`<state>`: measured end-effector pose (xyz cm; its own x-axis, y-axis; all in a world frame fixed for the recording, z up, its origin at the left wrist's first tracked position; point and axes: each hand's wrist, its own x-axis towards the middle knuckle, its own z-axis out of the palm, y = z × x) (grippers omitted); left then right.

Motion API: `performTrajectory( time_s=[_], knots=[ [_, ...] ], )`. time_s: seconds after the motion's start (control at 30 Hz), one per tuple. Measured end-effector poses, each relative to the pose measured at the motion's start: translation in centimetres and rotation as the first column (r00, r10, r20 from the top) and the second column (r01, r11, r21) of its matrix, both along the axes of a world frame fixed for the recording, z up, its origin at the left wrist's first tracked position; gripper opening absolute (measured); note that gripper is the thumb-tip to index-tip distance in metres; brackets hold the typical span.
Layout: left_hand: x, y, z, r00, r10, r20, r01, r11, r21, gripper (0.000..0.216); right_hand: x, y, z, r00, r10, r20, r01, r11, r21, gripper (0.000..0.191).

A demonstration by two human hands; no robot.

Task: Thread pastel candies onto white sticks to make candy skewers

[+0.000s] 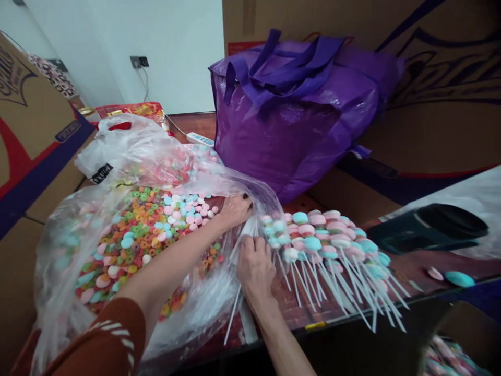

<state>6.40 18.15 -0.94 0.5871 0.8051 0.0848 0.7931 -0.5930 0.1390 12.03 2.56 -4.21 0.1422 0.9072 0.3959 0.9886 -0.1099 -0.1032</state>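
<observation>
A large clear plastic bag (pixel 188 308) lies spread on the table, with ring-shaped and round coloured candies (pixel 144 230) in and on it. My left hand (pixel 237 210) reaches across the candies to the bag's right edge, its fingers curled at the plastic. Just below it, my right hand (pixel 256 263) is closed on the gathered plastic edge. A white stick (pixel 233 316) pokes out beneath my right hand; its upper end is hidden. Immediately right lies a pile of candy lollipops (pixel 332 237), pink, blue and white discs on white sticks pointing toward me.
A full purple bag (pixel 289 136) stands behind. Cardboard boxes (pixel 35 125) rise on the left and behind at right. A dark cup (pixel 434 227) lies tipped on the right, near a loose blue candy (pixel 459 279). A white power strip (pixel 199 139) sits at the back.
</observation>
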Motion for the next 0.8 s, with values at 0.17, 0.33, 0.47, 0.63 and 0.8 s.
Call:
performTrajectory(
  time_s=[0.17,0.33,0.47,0.63,0.8],
  knots=[
    [-2.1,0.3,-0.3,0.998,-0.056,-0.031,0.056,0.998,-0.005,0.037,-0.1,0.0,0.3,1.000,0.015,0.005,-0.015,1.000,-0.019,0.012],
    [-7.8,0.0,1.4,0.997,0.013,-0.078,-0.015,0.999,-0.029,0.029,-0.2,-0.1,0.6,0.999,0.039,0.018,-0.038,0.999,-0.035,0.015],
    [-11.1,0.5,3.3,0.958,0.174,-0.230,-0.178,0.984,0.004,0.031,-0.2,-0.1,0.6,0.999,0.039,-0.001,-0.039,0.999,-0.036,0.016],
    [-9.1,1.8,3.1,0.986,0.119,-0.114,-0.119,0.993,0.009,0.034,-0.1,-0.2,0.3,0.999,0.023,-0.026,-0.022,1.000,0.014,0.019],
    [-5.9,3.6,0.7,0.986,0.136,-0.094,-0.140,0.989,-0.039,0.033,-0.2,-0.3,0.3,0.990,0.114,-0.085,-0.102,0.985,0.141,0.026]
  ],
)
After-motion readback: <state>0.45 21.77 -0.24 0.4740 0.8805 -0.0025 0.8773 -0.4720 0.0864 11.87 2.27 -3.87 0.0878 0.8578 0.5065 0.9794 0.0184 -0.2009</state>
